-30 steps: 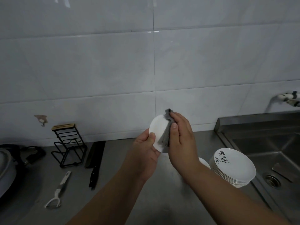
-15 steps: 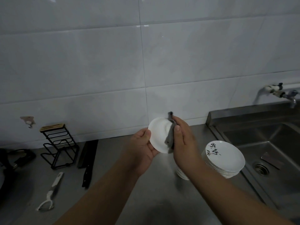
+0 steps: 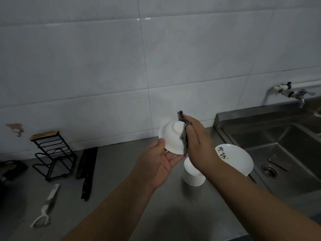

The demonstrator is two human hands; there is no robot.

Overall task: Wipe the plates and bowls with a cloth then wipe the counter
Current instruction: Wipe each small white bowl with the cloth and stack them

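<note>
Head view, centre frame: left hand (image 3: pixel 159 162) cups a small white ceramic bowl (image 3: pixel 171 140), base up. The right hand (image 3: pixel 198 145) pinches a grey cloth (image 3: pixel 183 134) against its right-side wall.

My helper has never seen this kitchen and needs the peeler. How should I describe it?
Start at the steel counter left of the sink and find the black wire rack by the wall. Nearer the front edge from it lies the peeler, the only white-handled tool, unlike the dark knives beside it.
</note>
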